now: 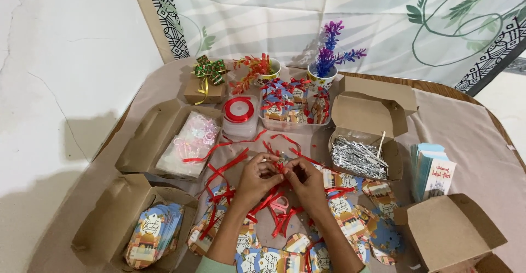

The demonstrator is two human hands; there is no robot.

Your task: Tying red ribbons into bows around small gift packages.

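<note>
Both hands meet at the middle of the cloth-covered round table (466, 136). The left hand (256, 178) and the right hand (308, 181) pinch a thin red ribbon strand (280, 168) between their fingertips, thumbs and forefingers closed narrowly on it where the hands come together. The ribbon sits right at the fingertips, with loose ends trailing below the palms over a scatter of printed shaped paper tags (350, 218) lying flat on the table. More cut red ribbon lengths (222, 171) lie just left of the left hand.

Around the hands stand several open brown cardboard boxes. The one at lower left (104, 223) holds a stack of the same printed tags. The one at upper left (148, 136) holds a clear bag of pale plastic pieces (189, 141). The one to the right (372, 114) is filled with shiny silver wire ties (356, 157). The one at lower right (449, 232) shows no contents from here.

Behind the hands, a clear plastic tub (295, 120) holds finished tags tied with red bows, and beside it a red ribbon spool (239, 110) rests on a clear round container. 2 small cups with artificial plants (323, 70) stand at the back.
</note>
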